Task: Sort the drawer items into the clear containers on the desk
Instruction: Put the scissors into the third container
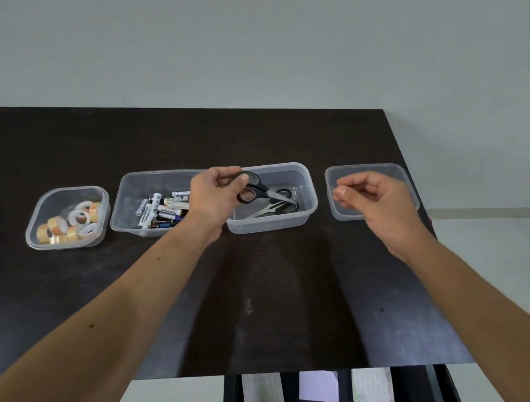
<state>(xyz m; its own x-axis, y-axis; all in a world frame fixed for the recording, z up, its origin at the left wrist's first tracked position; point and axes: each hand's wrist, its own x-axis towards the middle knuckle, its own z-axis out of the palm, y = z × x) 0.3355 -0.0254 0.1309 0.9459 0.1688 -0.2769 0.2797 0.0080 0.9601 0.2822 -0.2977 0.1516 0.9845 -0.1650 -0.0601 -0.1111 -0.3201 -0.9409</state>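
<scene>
Four clear containers stand in a row on the dark desk [265,297]. My left hand [215,195] grips black-handled scissors [256,190] by the handles, blades pointing right, over the third container [307,190]. Another pair of scissors [277,207] lies inside that container. My right hand [375,197] hovers over the rightmost container [366,169] with fingers loosely curled; nothing shows between them. The leftmost container [35,227] holds several tape rolls [67,223]. The second container [128,193] holds several batteries [162,210].
Below the desk's near edge an open dark drawer [414,389] shows three paper pieces [318,387]. The desk's right edge runs just past the rightmost container. A pale wall rises behind the desk, and light floor lies to the right.
</scene>
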